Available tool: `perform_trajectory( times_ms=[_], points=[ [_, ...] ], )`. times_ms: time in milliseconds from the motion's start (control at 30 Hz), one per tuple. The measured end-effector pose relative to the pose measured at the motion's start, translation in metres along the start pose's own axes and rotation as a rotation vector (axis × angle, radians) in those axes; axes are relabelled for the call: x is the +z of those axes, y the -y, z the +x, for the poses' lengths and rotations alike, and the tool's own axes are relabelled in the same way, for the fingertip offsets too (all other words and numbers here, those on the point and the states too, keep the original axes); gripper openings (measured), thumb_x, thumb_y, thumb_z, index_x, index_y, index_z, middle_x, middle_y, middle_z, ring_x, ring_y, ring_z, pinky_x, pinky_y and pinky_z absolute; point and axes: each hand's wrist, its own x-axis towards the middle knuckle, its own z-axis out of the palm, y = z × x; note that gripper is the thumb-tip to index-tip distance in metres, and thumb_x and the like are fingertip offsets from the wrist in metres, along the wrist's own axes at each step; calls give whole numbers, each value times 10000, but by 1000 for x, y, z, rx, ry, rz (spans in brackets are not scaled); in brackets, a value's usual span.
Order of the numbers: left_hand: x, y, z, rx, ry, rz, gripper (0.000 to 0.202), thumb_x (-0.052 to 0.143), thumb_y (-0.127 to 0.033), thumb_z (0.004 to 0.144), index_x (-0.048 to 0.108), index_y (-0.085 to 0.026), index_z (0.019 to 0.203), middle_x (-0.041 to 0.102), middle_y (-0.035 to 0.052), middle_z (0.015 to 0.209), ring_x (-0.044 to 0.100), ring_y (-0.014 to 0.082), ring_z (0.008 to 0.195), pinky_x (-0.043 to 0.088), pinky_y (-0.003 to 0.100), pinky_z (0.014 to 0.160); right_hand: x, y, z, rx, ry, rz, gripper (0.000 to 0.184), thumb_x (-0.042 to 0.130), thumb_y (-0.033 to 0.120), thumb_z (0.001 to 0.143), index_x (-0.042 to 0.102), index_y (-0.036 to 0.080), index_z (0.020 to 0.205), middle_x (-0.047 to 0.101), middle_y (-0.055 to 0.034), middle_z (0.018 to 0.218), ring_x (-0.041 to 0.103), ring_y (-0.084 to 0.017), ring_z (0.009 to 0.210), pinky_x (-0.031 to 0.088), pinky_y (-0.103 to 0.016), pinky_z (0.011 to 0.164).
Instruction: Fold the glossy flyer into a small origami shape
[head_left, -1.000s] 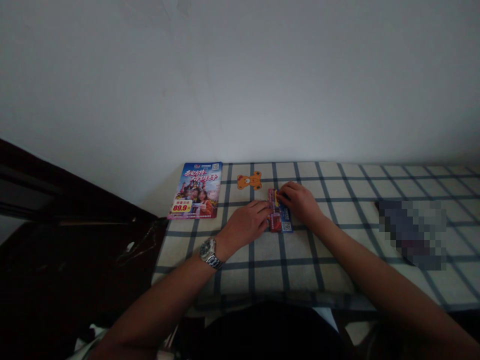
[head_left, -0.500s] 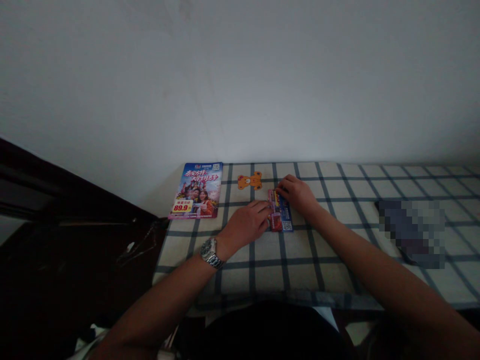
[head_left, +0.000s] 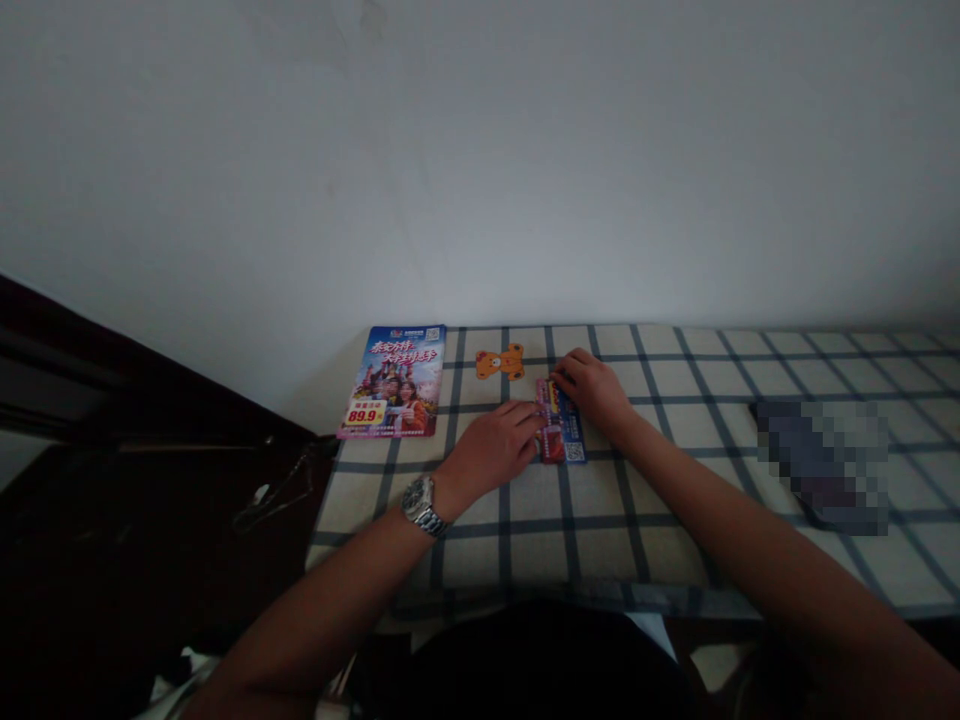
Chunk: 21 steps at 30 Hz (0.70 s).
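Left hand (head_left: pixel 491 450) and right hand (head_left: pixel 598 390) lay fingers, seemingly flat, on the half-covered leaflet (head_left: pixel 565 434)

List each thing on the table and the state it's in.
Flyer: flat, face up, untouched.
Bear cutout: flat, untouched.
Leaflet: flat, looks folded, under both hands.
Left hand: open, fingers on the leaflet's left edge.
Right hand: on the leaflet's far end, grip unclear.
Cloth: spread flat.
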Motion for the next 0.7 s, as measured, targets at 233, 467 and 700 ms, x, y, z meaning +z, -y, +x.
perform_trajectory(
  times_ms=[233, 467, 700],
  points=[
    [-1, -1, 0, 10, -22, 5, 284, 581, -167, 996, 641, -159, 1273, 657, 107, 1339, 598, 261, 1262, 578, 435, 1059, -1, -1, -3, 13, -17, 38, 115, 623, 201, 1011, 678, 197, 910, 650, -63, 969, 642, -205, 835, 496, -317, 756],
    [-1, 0, 0, 6, -21, -23, 306, 601, -158, 982, 637, -167, 1286, 663, 101, 1332, 594, 261, 1270, 570, 439, 1071, -5, -3, -10, -35, 6, 97, 81, 626, 225, 1013, 701, 209, 987, 673, -69, 1043, 672, -217, 903, 535, -336, 804],
    [0, 2, 0, 8, -31, -38, 304, 597, -136, 971, 650, -179, 1267, 667, 91, 1315, 603, 252, 1240, 550, 444, 1086, -7, -4, -24, -225, 40, 75, 152, 603, 253, 1032, 736, 206, 1088, 726, -104, 1158, 671, -261, 1031, 561, -423, 939]
  ],
)
